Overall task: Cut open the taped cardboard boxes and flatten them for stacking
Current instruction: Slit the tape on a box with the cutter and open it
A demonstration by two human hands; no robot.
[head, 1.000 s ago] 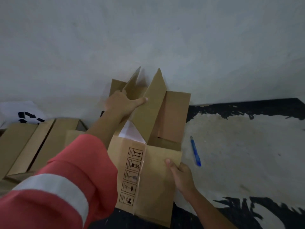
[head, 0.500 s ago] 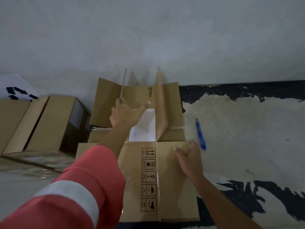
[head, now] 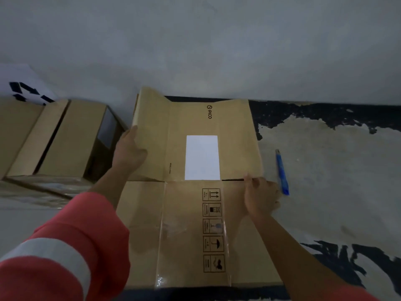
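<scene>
the box is being pressed flat, its edges held in closed grips: left hand at 10 o'clock, right hand at 3 o'clock. next, it is to be stacked.

Storeroom-like corner: worn concrete floor, bare wall, cardboard boxes.
</scene>
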